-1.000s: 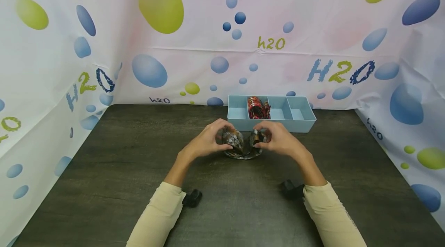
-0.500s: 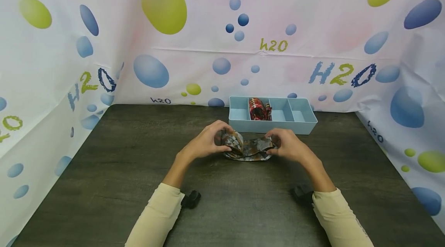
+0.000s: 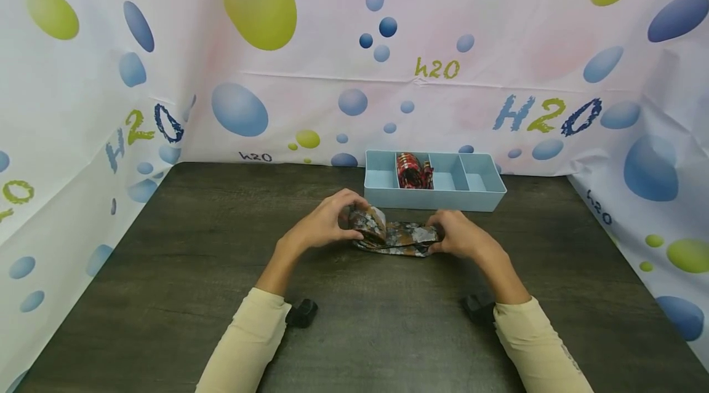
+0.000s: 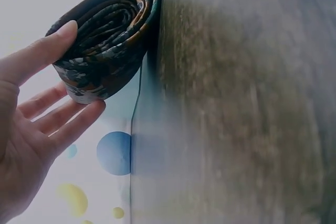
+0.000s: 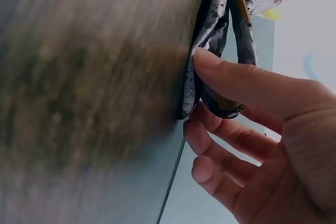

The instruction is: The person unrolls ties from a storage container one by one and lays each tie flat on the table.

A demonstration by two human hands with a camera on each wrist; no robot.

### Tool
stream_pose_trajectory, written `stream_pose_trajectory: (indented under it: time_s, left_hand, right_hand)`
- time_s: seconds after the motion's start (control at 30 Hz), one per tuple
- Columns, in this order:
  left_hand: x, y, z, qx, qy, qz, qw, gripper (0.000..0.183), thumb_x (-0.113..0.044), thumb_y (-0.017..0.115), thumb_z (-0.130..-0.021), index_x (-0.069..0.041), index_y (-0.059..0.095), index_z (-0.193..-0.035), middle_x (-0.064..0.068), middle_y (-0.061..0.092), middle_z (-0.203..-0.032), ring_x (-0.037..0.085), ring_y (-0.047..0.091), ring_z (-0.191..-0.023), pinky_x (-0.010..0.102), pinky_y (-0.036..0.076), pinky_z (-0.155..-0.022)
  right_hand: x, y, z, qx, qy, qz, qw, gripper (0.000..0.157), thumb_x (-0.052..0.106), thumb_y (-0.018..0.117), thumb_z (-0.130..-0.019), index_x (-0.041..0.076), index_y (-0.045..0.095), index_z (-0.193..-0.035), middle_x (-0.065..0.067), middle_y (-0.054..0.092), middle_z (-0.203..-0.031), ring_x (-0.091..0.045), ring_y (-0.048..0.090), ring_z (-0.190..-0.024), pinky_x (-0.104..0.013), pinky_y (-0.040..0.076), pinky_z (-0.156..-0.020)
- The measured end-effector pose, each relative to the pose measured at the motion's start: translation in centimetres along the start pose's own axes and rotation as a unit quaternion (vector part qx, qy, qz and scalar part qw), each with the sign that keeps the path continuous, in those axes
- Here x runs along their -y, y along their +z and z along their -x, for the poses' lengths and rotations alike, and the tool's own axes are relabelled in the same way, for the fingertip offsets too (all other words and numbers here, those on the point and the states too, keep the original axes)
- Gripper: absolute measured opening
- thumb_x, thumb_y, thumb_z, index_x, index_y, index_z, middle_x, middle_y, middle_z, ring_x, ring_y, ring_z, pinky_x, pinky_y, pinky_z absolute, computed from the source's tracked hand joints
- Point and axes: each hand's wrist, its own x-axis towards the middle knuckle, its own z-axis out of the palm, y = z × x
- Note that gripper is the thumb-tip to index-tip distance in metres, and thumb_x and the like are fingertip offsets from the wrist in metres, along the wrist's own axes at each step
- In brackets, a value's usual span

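A: How are the person's arms set?

B: Both reach forward in cream fabric sleeves [image 3: 244, 337] and angle inward, the left hand [image 3: 328, 221] and the right hand [image 3: 458, 235] facing each other across a folded strip of grey, brown and white mottled cloth [image 3: 408, 234].

A: And the grip?

B: The left hand grasps the coiled end, thumb on the near side, fingers on the far side. The right pinches the flatter, folded end between thumb and fingers — its outer fingers curve loosely beside the cloth.

A: Where is the cloth?

B: On the dark wood-grain table [image 3: 365, 319], just in front of a light blue plastic box with four compartments [image 3: 437, 199]. A red plaid cloth roll [image 3: 410, 171] sits in the second compartment from the left.

A: What differs from a second ago?

B: The right hand was nearer the left then, the cloth bunched between them. Now it is farther right, and the stretch beside the coil is longer and flatter — the left hand has barely shifted.
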Motion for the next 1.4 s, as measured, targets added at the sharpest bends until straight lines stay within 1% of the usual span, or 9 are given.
stream_pose_trajectory:
  time_s: [0.1, 0.27, 0.5, 0.73, 0.93, 1.1, 1.27, 1.33, 1.4]
  left_hand:
    - [0.1, -0.2, -0.1, 0.008, -0.004, -0.012, 0.9999, 0.052, -0.005, 0.085, -0.086, 0.001, 0.061, -0.132, 0.016, 0.058, -0.13, 0.031, 0.059, -0.116, 0.047, 0.055, -0.093]
    - [0.2, -0.4, -0.2, 0.024, -0.019, -0.04, 0.9987, 0.055, -0.005, 0.086, -0.085, 0.002, 0.061, -0.133, 0.016, 0.058, -0.132, 0.032, 0.057, -0.123, 0.047, 0.051, -0.102]
    - [0.0, -0.5, -0.1, 0.043, -0.055, -0.065, 0.9954, 0.059, -0.004, 0.086, -0.084, -0.001, 0.06, -0.137, 0.015, 0.056, -0.134, 0.033, 0.056, -0.124, 0.049, 0.049, -0.104]
    - [-0.6, -0.3, -0.2, 0.051, -0.078, -0.089, 0.9916, 0.061, -0.006, 0.086, -0.085, -0.004, 0.059, -0.139, 0.013, 0.055, -0.134, 0.03, 0.057, -0.122, 0.048, 0.049, -0.104]
    - [-0.9, -0.1, -0.5, 0.043, -0.069, -0.099, 0.9918, 0.06, -0.01, 0.087, -0.085, -0.003, 0.06, -0.139, 0.012, 0.056, -0.134, 0.029, 0.058, -0.122, 0.046, 0.049, -0.105]
    - [-1.0, 0.0, -0.6, 0.042, -0.065, -0.095, 0.9925, 0.06, -0.012, 0.087, -0.086, -0.002, 0.06, -0.138, 0.013, 0.058, -0.134, 0.03, 0.058, -0.123, 0.047, 0.048, -0.107]
    - [-1.2, 0.1, -0.7, 0.048, -0.062, -0.093, 0.9926, 0.061, -0.014, 0.087, -0.085, -0.002, 0.06, -0.139, 0.013, 0.059, -0.134, 0.031, 0.058, -0.124, 0.05, 0.047, -0.108]
    - [-1.3, 0.1, -0.8, 0.05, -0.057, -0.092, 0.9928, 0.062, -0.015, 0.088, -0.085, -0.002, 0.06, -0.139, 0.013, 0.059, -0.134, 0.03, 0.058, -0.123, 0.049, 0.048, -0.107]
    - [-1.3, 0.1, -1.0, 0.053, -0.053, -0.092, 0.9929, 0.063, -0.017, 0.088, -0.085, -0.001, 0.06, -0.139, 0.013, 0.06, -0.135, 0.03, 0.059, -0.122, 0.048, 0.049, -0.106]
  right_hand:
    - [0.1, -0.1, 0.0, 0.003, 0.008, 0.004, 1.0, 0.045, 0.01, 0.087, -0.083, -0.011, 0.069, -0.119, -0.016, 0.065, -0.101, -0.019, 0.061, -0.077, -0.04, 0.054, -0.069]
    - [0.3, -0.3, 0.1, 0.003, 0.014, 0.012, 1.0, 0.046, 0.01, 0.087, -0.084, -0.011, 0.069, -0.12, -0.016, 0.065, -0.101, -0.018, 0.061, -0.077, -0.041, 0.055, -0.071]
    - [0.7, -0.4, 0.2, 0.008, 0.023, 0.023, 0.999, 0.046, 0.01, 0.086, -0.085, -0.01, 0.068, -0.122, -0.015, 0.063, -0.099, -0.017, 0.06, -0.074, -0.04, 0.054, -0.07]
    - [0.7, -0.2, 0.2, 0.009, 0.032, 0.045, 0.998, 0.047, 0.013, 0.087, -0.085, -0.008, 0.068, -0.122, -0.017, 0.064, -0.106, -0.019, 0.061, -0.08, -0.043, 0.055, -0.074]
    - [0.5, -0.2, 0.3, 0.005, 0.032, 0.036, 0.999, 0.047, 0.012, 0.087, -0.084, -0.009, 0.069, -0.122, -0.019, 0.064, -0.109, -0.02, 0.062, -0.079, -0.043, 0.055, -0.074]
    - [0.2, -0.2, 0.2, 0.013, 0.023, 0.018, 0.999, 0.048, 0.013, 0.086, -0.086, -0.01, 0.067, -0.124, -0.023, 0.065, -0.117, -0.022, 0.064, -0.085, -0.045, 0.056, -0.078]
    - [-0.2, -0.5, 0.4, 0.024, 0.008, -0.029, 0.999, 0.046, 0.011, 0.084, -0.088, -0.011, 0.067, -0.124, -0.017, 0.07, -0.104, -0.019, 0.068, -0.08, -0.04, 0.057, -0.072]
    - [-0.3, -0.7, 0.5, 0.026, 0.007, -0.048, 0.998, 0.042, 0.009, 0.082, -0.088, -0.01, 0.067, -0.123, -0.016, 0.071, -0.102, -0.02, 0.07, -0.081, -0.039, 0.058, -0.071]
    - [-0.2, -0.9, 0.7, 0.025, 0.007, -0.061, 0.998, 0.04, 0.008, 0.082, -0.089, -0.01, 0.068, -0.122, -0.018, 0.071, -0.105, -0.023, 0.072, -0.083, -0.039, 0.06, -0.071]
